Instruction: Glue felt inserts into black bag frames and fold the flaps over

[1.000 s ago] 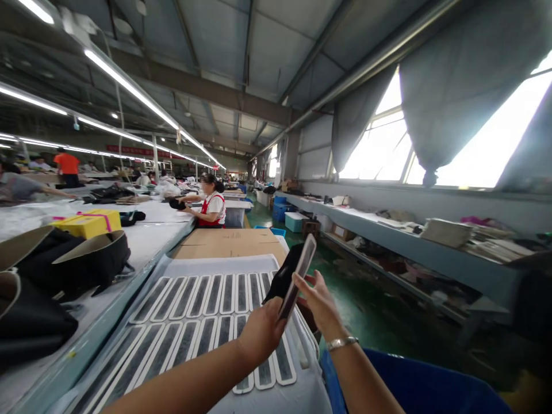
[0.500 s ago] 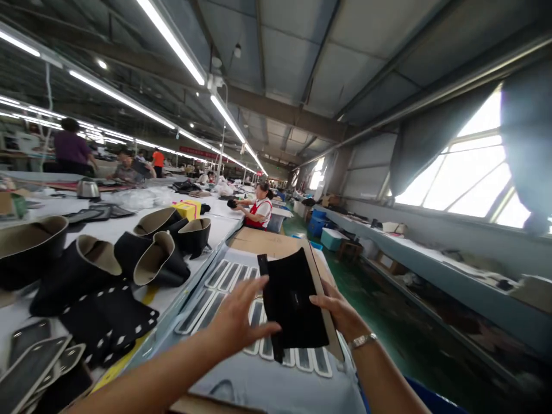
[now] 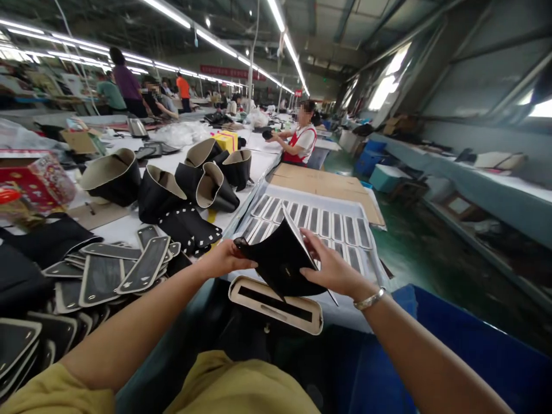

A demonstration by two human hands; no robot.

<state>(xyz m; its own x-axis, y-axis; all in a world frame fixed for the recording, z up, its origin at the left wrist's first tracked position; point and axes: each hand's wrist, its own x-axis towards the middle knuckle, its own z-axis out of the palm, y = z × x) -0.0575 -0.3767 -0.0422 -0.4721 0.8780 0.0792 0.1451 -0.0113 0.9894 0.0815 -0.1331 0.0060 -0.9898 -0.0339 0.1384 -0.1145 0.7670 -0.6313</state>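
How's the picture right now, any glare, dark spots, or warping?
In the head view, the far window is blown out to white and the ceiling tube glares; same head view, the black piece shows little surface detail, the orange-shirted worker looks soft, and the right forearm seems wide-angle stretched toward the corner.

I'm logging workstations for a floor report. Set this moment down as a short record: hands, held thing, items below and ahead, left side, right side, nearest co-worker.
Left hand: pinches the left edge of the black piece
Right hand: grips its right side, thumb in front
Held thing: black, curved, tilted
Below: pale oblong piece with a black strip
Ahead: dark panels with pale rims, in rows; cardboard beyond
Left side: loose panels, heaped
Right side: blue bin
Co-worker: red apron, holding something dark
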